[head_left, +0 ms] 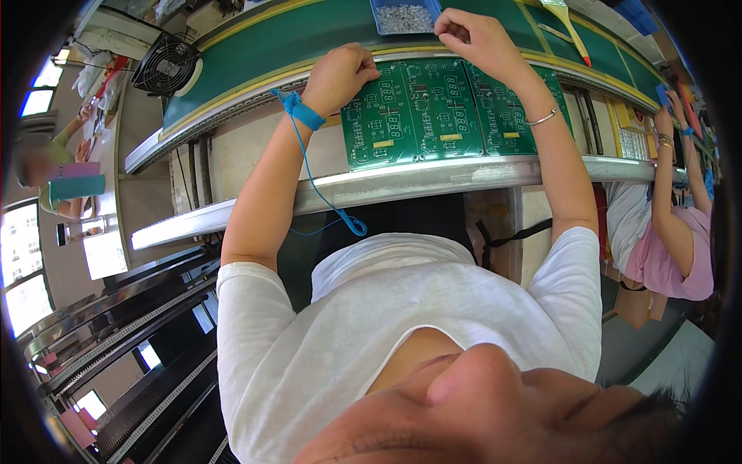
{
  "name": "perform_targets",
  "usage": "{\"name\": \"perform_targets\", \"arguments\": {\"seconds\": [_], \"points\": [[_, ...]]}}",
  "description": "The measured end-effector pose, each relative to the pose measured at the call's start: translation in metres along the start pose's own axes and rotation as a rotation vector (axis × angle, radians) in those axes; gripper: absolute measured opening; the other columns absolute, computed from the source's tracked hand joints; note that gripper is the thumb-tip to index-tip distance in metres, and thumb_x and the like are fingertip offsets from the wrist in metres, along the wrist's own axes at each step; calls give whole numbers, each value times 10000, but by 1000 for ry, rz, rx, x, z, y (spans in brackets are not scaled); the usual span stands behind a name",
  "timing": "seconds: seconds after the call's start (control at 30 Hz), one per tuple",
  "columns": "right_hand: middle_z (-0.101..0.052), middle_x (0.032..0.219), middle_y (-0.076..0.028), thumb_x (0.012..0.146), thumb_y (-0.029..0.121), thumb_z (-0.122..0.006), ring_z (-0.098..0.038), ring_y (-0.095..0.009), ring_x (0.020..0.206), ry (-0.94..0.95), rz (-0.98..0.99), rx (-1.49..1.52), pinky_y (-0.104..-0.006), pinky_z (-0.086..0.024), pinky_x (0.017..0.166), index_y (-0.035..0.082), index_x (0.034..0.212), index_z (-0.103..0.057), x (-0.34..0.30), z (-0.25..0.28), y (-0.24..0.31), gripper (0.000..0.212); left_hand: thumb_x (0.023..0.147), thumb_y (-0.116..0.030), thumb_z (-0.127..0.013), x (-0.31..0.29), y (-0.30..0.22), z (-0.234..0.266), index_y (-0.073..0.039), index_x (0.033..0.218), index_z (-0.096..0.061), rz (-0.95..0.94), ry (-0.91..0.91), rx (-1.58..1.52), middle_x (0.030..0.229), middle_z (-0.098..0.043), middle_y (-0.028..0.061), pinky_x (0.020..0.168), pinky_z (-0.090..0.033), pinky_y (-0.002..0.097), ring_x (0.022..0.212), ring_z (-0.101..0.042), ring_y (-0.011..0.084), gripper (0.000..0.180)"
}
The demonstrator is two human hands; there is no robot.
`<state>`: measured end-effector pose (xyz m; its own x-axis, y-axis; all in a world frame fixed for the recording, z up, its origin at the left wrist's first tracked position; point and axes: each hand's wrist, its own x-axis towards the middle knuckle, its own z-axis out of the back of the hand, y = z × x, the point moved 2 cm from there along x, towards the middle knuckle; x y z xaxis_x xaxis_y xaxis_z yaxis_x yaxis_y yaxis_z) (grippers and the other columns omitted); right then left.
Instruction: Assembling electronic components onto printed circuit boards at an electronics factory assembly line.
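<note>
My left hand [338, 77] is closed, thumb and fingertips pressed together by the upper left edge of a green circuit board [417, 116]. A blue wrist strap [303, 110] with a coiled cord circles that wrist. Over the far side of the boards, my right hand [481, 42] hovers with curled fingers, just right of a blue tray [377, 26] of small clear parts [404, 19]. Whatever either hand pinches is too small or hidden to name. A second green board [504, 116] lies alongside, partly under my right forearm. Both boards carry digit displays and small yellow parts.
The boards rest across metal rails [417, 172]. Behind them runs a green conveyor belt [270, 46], with a yellow-handled brush [570, 31] at its right. A black fan [165, 65] stands left. One co-worker in pink [680, 251] works at right; another person sits far left.
</note>
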<state>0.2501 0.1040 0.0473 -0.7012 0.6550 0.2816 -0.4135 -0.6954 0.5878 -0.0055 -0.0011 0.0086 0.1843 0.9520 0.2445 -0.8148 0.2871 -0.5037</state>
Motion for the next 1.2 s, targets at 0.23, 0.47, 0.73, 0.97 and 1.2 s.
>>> {"name": "perform_targets", "arguments": {"seconds": [0.23,0.47,0.73,0.97,1.2], "points": [[-681,835,-16,964,119,-687,-624,-93,763,2,9,164,-258,-521,713,30,1027,-699,-4,-13,-8,110,855,-197,-761,-1,-2,8,-35,875,-705,-53,98,1,889,-660,129,729,-516,443,843,-660,343,173],[-751,923,-42,941,88,-710,-665,-116,798,93,-38,315,-278,-547,752,25,1070,-755,-8,-14,-9,150,866,-182,-735,23,-35,14,-64,870,-708,-103,-267,96,898,-640,117,734,-520,459,858,-659,340,121],[-752,913,-60,921,83,-722,-696,-159,817,84,17,220,-301,-562,782,37,1054,-742,-8,-16,-5,142,777,-173,-644,109,-28,-9,-101,734,-735,-215,-269,797,942,-654,101,870,-440,436,1076,-564,301,124],[-727,944,-104,906,93,-705,-706,-263,879,68,176,-84,-369,-562,798,40,1000,-703,-12,-22,-6,108,826,-176,-632,113,-32,-22,-124,840,-743,-183,-254,790,976,-680,117,862,-454,451,1061,-612,288,123],[-717,951,-106,916,169,-683,-690,-326,910,82,193,-203,-431,-549,784,71,964,-672,-13,-28,0,110,888,-183,-609,99,-60,-11,-122,972,-733,-167,-302,602,1008,-686,126,860,-481,481,1033,-648,300,161]]}}
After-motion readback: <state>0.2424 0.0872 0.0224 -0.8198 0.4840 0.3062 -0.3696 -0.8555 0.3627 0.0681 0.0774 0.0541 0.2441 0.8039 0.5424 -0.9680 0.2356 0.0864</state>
